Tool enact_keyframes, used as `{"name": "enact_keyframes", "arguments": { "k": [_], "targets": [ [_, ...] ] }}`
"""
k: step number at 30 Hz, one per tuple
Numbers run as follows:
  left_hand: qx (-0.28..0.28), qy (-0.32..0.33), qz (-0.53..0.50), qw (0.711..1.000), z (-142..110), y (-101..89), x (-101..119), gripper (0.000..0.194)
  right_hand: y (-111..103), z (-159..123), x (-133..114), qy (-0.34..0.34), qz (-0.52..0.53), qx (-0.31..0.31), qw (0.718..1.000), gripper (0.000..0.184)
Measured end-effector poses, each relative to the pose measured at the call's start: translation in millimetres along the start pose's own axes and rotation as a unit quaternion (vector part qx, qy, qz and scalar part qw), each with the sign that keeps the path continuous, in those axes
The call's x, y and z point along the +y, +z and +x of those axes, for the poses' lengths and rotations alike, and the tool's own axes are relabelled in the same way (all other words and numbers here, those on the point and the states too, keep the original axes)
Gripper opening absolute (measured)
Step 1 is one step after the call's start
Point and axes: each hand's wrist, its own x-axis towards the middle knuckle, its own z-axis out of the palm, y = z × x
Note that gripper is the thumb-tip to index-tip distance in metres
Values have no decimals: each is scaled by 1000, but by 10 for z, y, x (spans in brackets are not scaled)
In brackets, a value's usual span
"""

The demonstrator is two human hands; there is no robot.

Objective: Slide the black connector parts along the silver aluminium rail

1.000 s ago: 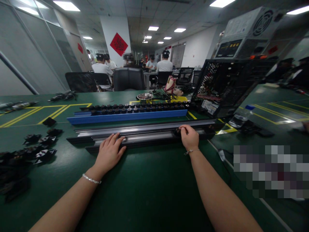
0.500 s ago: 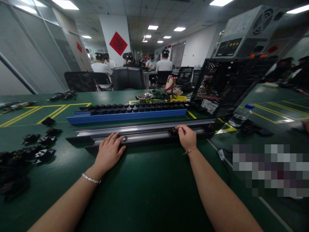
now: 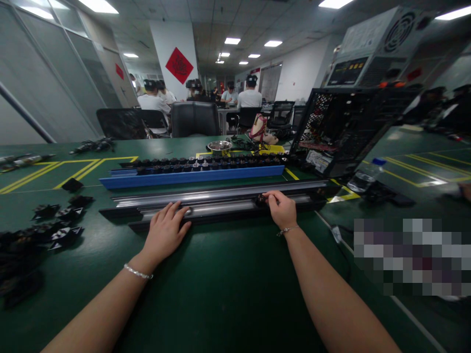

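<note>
A long black and silver metal rail point(image 3: 221, 203) lies across the green table in front of me. My left hand point(image 3: 164, 233) rests flat on its near left part, fingers stretched out. My right hand point(image 3: 281, 210) sits on the rail further right, fingers pinched on a small black part point(image 3: 260, 199) seated in the rail's channel. Behind the rail lies a blue rail point(image 3: 191, 175) with a row of several black parts fitted along it.
Loose black parts point(image 3: 55, 223) lie scattered at the left. An open black computer case point(image 3: 342, 132) with a power supply on top stands at the right, a water bottle point(image 3: 362, 177) beside it. A metal bowl point(image 3: 219, 146) sits behind. People sit at desks farther back.
My right hand has slid the small black part leftward along the rail. My left hand has stayed in place.
</note>
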Motion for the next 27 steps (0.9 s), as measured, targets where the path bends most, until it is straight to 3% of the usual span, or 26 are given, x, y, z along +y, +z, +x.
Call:
{"name": "enact_keyframes", "arguments": {
  "k": [27],
  "targets": [
    [2, 4, 15, 1000, -3, 17, 1, 45, 105, -82, -251, -79, 44, -79, 993, 21]
  ]
}}
